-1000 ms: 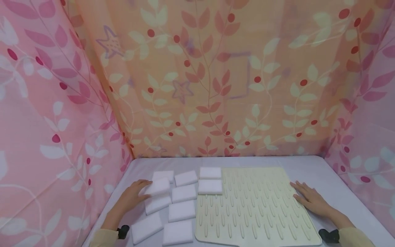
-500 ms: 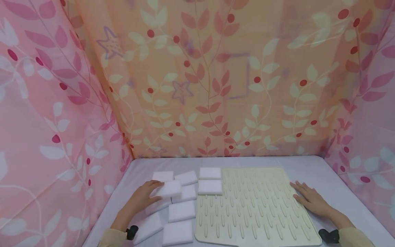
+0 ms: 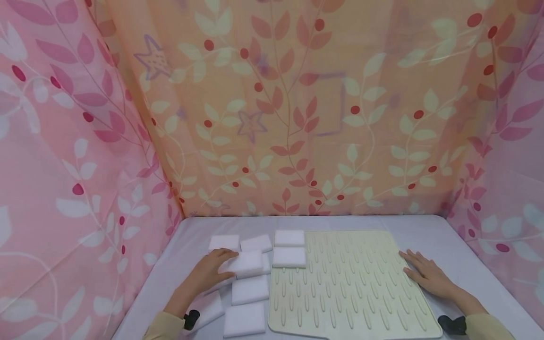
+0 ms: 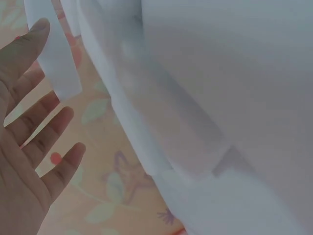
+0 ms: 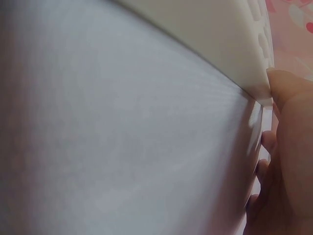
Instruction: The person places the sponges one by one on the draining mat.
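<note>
My left hand [image 3: 210, 274] holds a white sponge block [image 3: 247, 263] by its left end, just above the other loose sponges, left of the cream ribbed mat [image 3: 348, 293]. The left wrist view shows that hand [image 4: 29, 147] with fingers spread and a white sponge edge [image 4: 56, 58] beside the top finger. Two white sponges [image 3: 289, 247] lie one behind the other on the mat's far left corner. My right hand [image 3: 427, 275] rests flat on the mat's right edge. In the right wrist view its fingers [image 5: 288, 161] lie against the mat's rim [image 5: 205, 44].
Several more white sponges [image 3: 250, 289] lie on the pale table cover [image 3: 425, 226] left of the mat; one [image 3: 210, 307] is partly hidden under my left forearm. Pink and orange leaf-print curtains [image 3: 289, 118] close in the back and both sides.
My left hand has carried the white sponge to the right, from the left column over the middle column towards the mat. The right hand has stayed put.
</note>
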The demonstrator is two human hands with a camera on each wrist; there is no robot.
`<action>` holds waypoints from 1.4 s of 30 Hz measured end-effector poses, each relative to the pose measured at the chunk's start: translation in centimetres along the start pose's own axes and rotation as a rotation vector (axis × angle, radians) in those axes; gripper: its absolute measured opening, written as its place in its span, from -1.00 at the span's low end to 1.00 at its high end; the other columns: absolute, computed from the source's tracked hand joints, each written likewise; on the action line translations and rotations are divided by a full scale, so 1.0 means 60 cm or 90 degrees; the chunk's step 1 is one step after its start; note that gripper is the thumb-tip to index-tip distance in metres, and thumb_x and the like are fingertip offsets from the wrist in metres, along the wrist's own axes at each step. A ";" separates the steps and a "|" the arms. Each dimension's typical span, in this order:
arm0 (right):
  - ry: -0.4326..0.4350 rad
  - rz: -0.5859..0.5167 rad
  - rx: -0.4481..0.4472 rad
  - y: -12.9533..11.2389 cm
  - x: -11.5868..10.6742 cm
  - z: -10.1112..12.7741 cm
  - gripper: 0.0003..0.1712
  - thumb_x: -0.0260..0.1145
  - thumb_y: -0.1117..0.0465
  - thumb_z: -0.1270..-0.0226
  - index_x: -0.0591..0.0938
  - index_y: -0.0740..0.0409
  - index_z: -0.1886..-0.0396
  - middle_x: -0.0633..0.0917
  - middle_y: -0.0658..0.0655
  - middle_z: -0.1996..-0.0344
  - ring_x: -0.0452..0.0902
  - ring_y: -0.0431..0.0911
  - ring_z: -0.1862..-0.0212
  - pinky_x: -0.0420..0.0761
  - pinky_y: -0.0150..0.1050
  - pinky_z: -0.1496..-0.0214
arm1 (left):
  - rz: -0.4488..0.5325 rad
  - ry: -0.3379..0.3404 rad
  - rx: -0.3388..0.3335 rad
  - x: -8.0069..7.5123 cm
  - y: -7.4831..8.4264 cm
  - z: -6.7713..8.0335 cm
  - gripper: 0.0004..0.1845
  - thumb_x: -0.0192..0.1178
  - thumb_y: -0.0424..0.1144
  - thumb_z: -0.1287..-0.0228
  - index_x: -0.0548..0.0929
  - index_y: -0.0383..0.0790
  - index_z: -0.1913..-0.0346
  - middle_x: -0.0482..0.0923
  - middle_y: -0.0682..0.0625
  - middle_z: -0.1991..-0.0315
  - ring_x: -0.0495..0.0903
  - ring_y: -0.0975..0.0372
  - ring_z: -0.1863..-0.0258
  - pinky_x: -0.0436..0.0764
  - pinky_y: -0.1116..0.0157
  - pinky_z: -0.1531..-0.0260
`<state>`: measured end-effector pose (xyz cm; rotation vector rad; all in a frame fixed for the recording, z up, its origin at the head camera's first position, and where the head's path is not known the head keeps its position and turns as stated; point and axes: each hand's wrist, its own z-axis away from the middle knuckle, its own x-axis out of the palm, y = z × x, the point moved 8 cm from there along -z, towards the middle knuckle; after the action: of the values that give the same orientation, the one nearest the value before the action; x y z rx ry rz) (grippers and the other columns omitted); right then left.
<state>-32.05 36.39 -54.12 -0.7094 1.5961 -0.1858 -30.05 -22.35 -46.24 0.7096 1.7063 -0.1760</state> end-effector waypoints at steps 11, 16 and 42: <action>-0.005 0.008 0.007 0.002 0.000 -0.002 -0.34 0.10 -0.01 -0.36 0.23 0.16 -0.37 0.17 0.52 -0.30 -0.09 0.52 -0.29 -0.28 0.44 -0.19 | 0.014 -0.020 0.023 0.014 0.036 -0.020 -0.39 0.29 0.09 -0.05 0.49 0.03 -0.20 0.47 0.02 -0.11 0.43 0.13 -0.12 0.45 0.10 -0.07; -0.006 0.006 0.009 0.002 0.000 -0.002 -0.34 0.10 -0.01 -0.36 0.23 0.17 -0.36 0.17 0.53 -0.30 -0.09 0.52 -0.29 -0.28 0.44 -0.19 | -0.006 -0.018 0.065 0.022 0.059 -0.030 -0.42 0.30 0.07 -0.05 0.52 -0.02 -0.16 0.49 -0.01 -0.08 0.47 0.12 -0.07 0.47 0.10 -0.02; -0.006 0.003 0.009 -0.003 -0.001 -0.001 -0.33 0.11 -0.01 -0.36 0.23 0.18 -0.36 0.16 0.53 -0.30 -0.10 0.52 -0.30 -0.31 0.44 -0.19 | -0.029 -0.035 0.157 0.085 0.138 -0.054 -0.46 0.26 0.12 -0.08 0.53 0.03 -0.14 0.52 0.12 -0.02 0.47 0.26 0.00 0.45 0.16 0.05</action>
<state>-32.02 36.27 -54.00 -0.6936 1.5859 -0.1901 -28.79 -12.36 -47.97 0.8398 1.6651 -0.4394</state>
